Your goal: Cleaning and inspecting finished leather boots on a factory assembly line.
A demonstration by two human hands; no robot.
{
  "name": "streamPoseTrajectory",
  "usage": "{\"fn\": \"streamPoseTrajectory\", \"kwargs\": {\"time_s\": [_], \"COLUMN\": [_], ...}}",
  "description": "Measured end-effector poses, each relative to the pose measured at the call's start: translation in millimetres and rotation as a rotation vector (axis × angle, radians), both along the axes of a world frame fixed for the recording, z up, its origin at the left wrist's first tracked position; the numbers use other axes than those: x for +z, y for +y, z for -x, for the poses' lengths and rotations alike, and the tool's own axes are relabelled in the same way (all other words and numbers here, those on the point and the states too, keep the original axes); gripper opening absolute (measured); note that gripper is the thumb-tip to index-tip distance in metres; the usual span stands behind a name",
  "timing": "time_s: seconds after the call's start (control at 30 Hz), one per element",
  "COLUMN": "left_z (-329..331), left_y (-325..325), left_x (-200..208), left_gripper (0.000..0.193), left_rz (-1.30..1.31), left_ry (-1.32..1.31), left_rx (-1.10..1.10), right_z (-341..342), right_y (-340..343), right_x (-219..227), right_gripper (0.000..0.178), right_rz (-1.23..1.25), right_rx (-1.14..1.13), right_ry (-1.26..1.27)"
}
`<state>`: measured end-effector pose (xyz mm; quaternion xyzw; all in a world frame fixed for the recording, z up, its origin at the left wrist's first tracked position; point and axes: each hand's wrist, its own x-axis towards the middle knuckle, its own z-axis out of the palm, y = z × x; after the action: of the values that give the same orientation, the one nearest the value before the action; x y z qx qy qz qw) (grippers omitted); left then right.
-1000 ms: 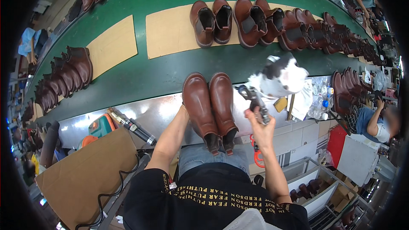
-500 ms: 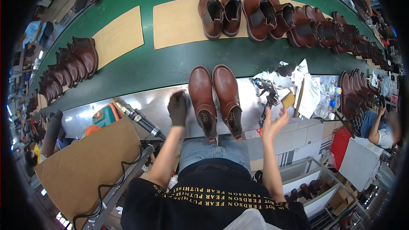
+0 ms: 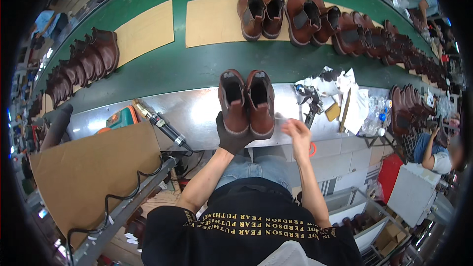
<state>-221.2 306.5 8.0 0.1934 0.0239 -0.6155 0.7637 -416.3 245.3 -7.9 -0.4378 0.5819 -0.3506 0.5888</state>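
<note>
A pair of brown ankle boots, the left boot (image 3: 235,118) and the right boot (image 3: 262,118), is side by side over the metal table edge. Their dark openings and pull tabs face up, and the heel ends are toward me. In a dark glove, my left hand (image 3: 230,140) is closed around the heel ends from below, gripping the pair. My right hand (image 3: 295,130) is bare and beside the right boot, its fingers smeared by motion. A pale thin streak shows near its fingertips; I cannot tell what it is.
To the right lie a black hand tool (image 3: 310,101), a yellow block (image 3: 333,112), white cloths (image 3: 358,113) and plastic bottles (image 3: 378,118). An orange scissors-like handle (image 3: 313,149) shows below. A cylindrical tool (image 3: 160,125) and cardboard (image 3: 98,172) are left. Boot rows (image 3: 295,17) stand beyond.
My left hand has moved right and taken hold of the boots. They have tipped so their backs and openings show. My right hand has moved left toward them.
</note>
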Motion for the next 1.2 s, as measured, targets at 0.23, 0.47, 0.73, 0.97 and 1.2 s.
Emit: {"fn": "streamPoseTrajectory", "kwargs": {"time_s": [0.23,0.47,0.73,0.97,1.2], "left_z": [12.6,22.7,29.4,22.9,28.3], "left_y": [-23.9,-39.2,-53.3,-48.5,-39.8], "left_x": [24.8,45.1,58.4,35.1,64.3], "left_gripper": [0.083,0.086,0.096,0.095,0.097], "left_rz": [-0.315,-0.381,-0.127,-0.413,-0.416], "left_ry": [-1.348,-1.320,-0.318,-1.477,-1.350], "left_rx": [0.027,0.147,0.220,0.247,0.114], "right_z": [55.2,47.9,80.6,73.6,36.7], "right_y": [-84.0,-59.6,-11.8,-2.2,-21.2], "right_x": [-44.5,9.8,149.4,168.2,159.1], "right_gripper": [0.022,0.024,0.018,0.024,0.022], "right_rz": [0.154,0.122,0.250,0.367,0.457], "right_rx": [0.143,0.175,0.355,0.459,0.352], "right_ry": [0.150,0.045,-0.225,0.049,0.034]}}
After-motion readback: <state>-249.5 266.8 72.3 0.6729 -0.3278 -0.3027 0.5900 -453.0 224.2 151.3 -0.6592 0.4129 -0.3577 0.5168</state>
